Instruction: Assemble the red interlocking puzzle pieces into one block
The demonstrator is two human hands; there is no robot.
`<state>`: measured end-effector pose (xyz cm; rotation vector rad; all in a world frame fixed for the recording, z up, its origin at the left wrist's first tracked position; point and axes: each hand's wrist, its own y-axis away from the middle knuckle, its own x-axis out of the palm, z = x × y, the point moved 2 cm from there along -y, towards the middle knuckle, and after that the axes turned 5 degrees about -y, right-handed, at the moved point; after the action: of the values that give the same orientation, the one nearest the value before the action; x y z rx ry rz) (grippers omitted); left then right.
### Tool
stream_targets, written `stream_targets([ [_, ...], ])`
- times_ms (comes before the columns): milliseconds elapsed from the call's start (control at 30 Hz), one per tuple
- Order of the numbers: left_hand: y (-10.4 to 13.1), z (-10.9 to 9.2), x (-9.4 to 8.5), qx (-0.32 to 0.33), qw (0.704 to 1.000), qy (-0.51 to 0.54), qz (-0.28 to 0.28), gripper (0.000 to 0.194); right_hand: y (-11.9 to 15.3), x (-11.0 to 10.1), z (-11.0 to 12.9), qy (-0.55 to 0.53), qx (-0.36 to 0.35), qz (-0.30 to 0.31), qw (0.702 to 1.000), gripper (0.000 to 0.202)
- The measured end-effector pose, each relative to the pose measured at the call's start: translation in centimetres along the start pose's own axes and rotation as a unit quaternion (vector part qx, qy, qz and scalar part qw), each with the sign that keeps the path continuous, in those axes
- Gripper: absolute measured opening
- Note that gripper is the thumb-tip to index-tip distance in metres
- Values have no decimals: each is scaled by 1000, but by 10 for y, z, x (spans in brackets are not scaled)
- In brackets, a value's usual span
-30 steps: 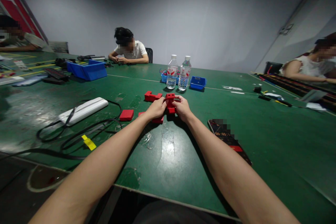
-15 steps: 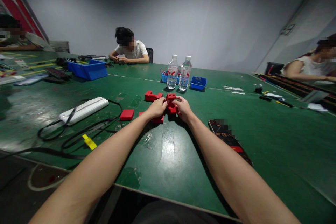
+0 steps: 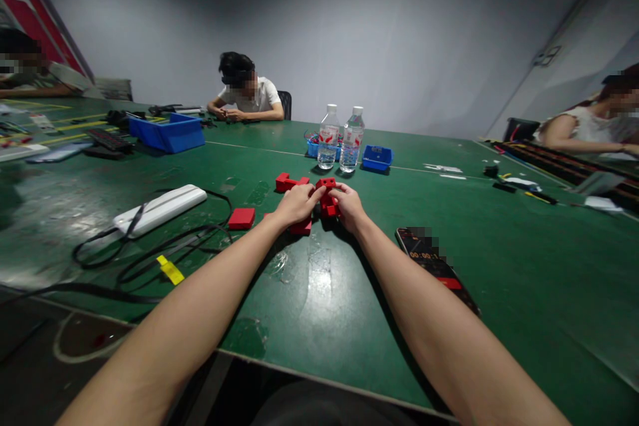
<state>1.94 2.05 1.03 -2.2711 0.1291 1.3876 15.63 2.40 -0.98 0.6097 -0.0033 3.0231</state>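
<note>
A red block with holes in its top [image 3: 329, 209] stands between my two hands over the green table. My left hand [image 3: 298, 204] grips it from the left, thumb against its upper part. From the right, my right hand [image 3: 349, 205] is closed on the same block with its fingertips. Behind my left hand lies a notched red piece [image 3: 285, 182]. A flat red piece [image 3: 300, 226] sits under my left hand, partly hidden by it. Farther left rests a square red piece [image 3: 242, 218].
Two water bottles [image 3: 327, 140] stand beyond my hands, beside a small blue tray [image 3: 378, 158]. A phone [image 3: 434, 263] lies right of my right arm. A white power strip [image 3: 160, 208] and black cables are at left, with a blue bin [image 3: 167, 133] behind. Other people sit around the table.
My left hand has shifted slightly, its thumb moving onto the upper part of the red block. My right hand stays in nearly the same place.
</note>
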Motion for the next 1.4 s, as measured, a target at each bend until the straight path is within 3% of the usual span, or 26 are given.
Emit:
stream_targets([
  [100, 1, -2, -8, -16, 996, -87, -29, 61, -1, 0, -1, 3, -6, -16, 1000, 25],
  [233, 2, 3, -11, -92, 985, -135, -60, 59, -3, 0, -2, 1, -15, -34, 999, 24],
  [333, 4, 9, -7, -123, 981, -144, -47, 57, -3, 0, -3, 1, -15, -34, 999, 24],
  [533, 4, 15, -1, -82, 989, -126, 7, 56, -3, 0, -2, -1, -12, -27, 1000, 26],
  [700, 2, 21, -6, -125, 986, -113, -4, 64, -2, 0, -1, -2, -10, -28, 1000, 24],
  [933, 1, 26, -3, -122, 982, -148, 1, 66, -1, 1, -1, -1, -4, -24, 1000, 26],
  [1200, -2, 30, -3, -110, 983, -145, -11, 63, -2, 0, -4, -3, -14, -16, 1000, 25],
  [1400, 2, 26, -5, -114, 983, -144, -11, 49, -2, 0, -5, 9, -12, -11, 1000, 24],
])
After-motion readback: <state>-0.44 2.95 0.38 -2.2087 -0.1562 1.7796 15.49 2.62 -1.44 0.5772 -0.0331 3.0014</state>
